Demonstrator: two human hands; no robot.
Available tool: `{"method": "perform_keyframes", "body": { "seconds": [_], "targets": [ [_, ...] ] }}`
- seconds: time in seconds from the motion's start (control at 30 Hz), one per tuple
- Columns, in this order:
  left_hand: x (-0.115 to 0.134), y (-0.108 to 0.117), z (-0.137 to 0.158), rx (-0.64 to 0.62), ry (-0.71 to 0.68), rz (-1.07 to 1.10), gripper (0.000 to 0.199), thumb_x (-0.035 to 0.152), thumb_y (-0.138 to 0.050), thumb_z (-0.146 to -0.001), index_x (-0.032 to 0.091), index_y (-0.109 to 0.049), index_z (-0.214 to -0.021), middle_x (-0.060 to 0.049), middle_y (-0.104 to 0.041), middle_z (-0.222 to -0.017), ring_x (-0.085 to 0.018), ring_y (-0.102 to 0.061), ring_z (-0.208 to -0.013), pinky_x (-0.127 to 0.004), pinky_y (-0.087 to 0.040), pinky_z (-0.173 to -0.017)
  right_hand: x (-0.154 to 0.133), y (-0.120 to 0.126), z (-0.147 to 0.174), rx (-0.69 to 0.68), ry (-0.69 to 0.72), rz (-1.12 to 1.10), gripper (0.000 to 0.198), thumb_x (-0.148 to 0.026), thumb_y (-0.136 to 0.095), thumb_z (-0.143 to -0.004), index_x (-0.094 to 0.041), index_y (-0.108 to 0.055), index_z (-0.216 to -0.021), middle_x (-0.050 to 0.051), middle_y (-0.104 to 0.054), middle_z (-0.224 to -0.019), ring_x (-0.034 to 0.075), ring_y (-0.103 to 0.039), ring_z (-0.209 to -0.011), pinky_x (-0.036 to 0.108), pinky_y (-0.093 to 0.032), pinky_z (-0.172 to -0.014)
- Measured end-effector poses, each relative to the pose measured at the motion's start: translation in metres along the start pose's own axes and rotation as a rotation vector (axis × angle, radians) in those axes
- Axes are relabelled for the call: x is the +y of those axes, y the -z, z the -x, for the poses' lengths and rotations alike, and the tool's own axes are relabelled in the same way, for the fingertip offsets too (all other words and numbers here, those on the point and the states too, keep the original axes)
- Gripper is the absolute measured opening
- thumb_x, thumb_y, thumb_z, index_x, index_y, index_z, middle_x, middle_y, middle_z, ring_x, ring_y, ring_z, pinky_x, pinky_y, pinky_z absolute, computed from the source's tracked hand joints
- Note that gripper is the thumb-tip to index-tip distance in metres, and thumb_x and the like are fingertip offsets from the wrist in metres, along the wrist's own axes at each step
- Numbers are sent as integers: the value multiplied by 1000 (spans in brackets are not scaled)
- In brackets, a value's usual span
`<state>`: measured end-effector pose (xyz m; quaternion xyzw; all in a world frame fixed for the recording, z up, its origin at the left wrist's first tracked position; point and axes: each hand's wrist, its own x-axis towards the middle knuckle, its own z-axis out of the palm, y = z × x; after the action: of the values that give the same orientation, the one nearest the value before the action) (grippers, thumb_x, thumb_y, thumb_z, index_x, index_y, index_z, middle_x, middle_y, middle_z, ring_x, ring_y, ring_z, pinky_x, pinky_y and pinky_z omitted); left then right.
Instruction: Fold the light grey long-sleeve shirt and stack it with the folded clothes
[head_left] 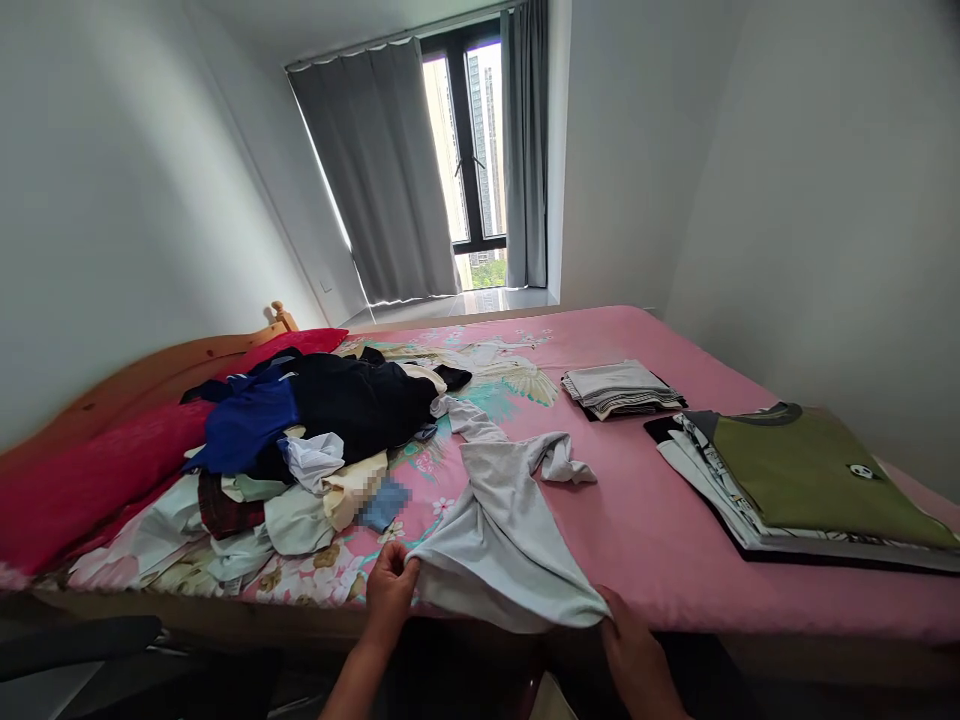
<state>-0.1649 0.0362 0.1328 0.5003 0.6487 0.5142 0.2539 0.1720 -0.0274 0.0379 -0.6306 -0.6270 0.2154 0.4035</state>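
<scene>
Both hands, left hand point(390, 585) and right hand point(634, 650), pinch the grey garment's point(502, 520) hem flat on the bed point(645, 520), two folded stacks point(619, 388) point(810, 480) done, a big unsorted heap point(315, 440) left.

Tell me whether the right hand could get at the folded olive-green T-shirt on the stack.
Probably yes: the right hand pinches the crumpled grey garment, and only bare pink bedsheet separates it from the folded olive-green T-shirt.

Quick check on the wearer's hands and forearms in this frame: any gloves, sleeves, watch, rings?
Both hands are bare, no gloves. The left hand shows with its forearm uncovered to the frame edge: no sleeve, watch or band visible. The right hand shows to the wrist only, also uncovered. No rings can be made out on either.
</scene>
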Motion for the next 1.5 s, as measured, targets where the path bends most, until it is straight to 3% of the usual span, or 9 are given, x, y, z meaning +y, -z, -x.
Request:
{"method": "perform_keyframes", "body": {
  "seconds": [0.17, 0.33, 0.53, 0.63, 0.73, 0.87, 1.13, 1.27, 1.5],
  "targets": [
    [4, 39, 9, 40, 111, 70, 26, 37, -66, -60, 22, -47, -68, 8, -50, -57, -11, -48, -53, -21, -38, -52, 11, 68, -2, 202, -389, -132, 37, -53, -39, -79, -23, -55, -94, 6, -67, -91, 23, -64, -82, 32, -50, -71],
    [-1, 40, 18, 15, 328, 305, 36, 35, -68, -57, 23, -43, -79, 9, -57, -51, -15, -57, -48, -23, -45, -47, -5, 92, 11, 147, -360, -198, 45, -57, -51, -74, -22, -53, -102, 6, -65, -90, 22, -62, -83, 30, -49, -75],
    [-3, 18, 24, -13, 305, 335, 36, 34, -70, -55, 20, -49, -80, 3, -64, -64, -15, -61, -56, -27, -51, -55, -37, 37, 42, -305, -54, -126, 28, -38, -52, -77, -25, -61, -100, 7, -62, -105, 23, -58, -100, 34, -46, -88],
    [-3, 20, 23, 23, 293, 318, 37, 34, -72, -52, 18, -54, -80, 3, -63, -68, -14, -60, -61, -24, -50, -58, -18, -3, 49, -320, -238, -131, 48, -33, -57, -65, -20, -57, -111, 12, -59, -117, 29, -54, -111, 41, -42, -94],
    [-4, 26, 22, 28, 304, 312, 37, 34, -74, -50, 17, -56, -78, 3, -63, -68, -14, -60, -62, -24, -50, -58, 3, -32, 44, -297, -512, -385, 70, -39, -58, -60, -12, -45, -124, 18, -58, -119, 30, -57, -108, 41, -45, -91],
    [-7, 31, 23, 28, 337, 306, 38, 36, -74, -48, 17, -57, -75, 3, -62, -65, -14, -59, -59, -26, -50, -56, 1, -38, 34, -274, -484, -662, 59, -45, -62, -61, -14, -57, -111, 13, -65, -109, 28, -60, -103, 38, -46, -91],
    [-18, 35, 20, 51, 355, 260, 33, 31, -71, -51, 16, -58, -78, 3, -62, -65, -12, -56, -56, -24, -48, -52, -29, 20, 26, -309, -682, -808, 43, -56, -60, -65, -17, -68, -83, 5, -69, -82, 24, -62, -79, 35, -52, -69],
    [-6, 30, 16, 46, 334, 268, 34, 33, -68, -55, 18, -55, -82, 4, -61, -67, -12, -57, -56, -24, -48, -51, -47, 63, -1, -245, -580, -997, 35, -50, -57, -77, -18, -67, -87, 5, -67, -88, 22, -60, -81, 34, -52, -73],
    [43, 24, 0, -63, 268, 330, 34, 33, -64, -62, 20, -47, -89, 7, -60, -57, -12, -58, -48, -25, -49, -49, -89, 113, -48, -170, -453, -1065, 32, -45, -59, -77, -17, -64, -93, 6, -65, -94, 22, -58, -88, 35, -53, -74]
  ]
}}
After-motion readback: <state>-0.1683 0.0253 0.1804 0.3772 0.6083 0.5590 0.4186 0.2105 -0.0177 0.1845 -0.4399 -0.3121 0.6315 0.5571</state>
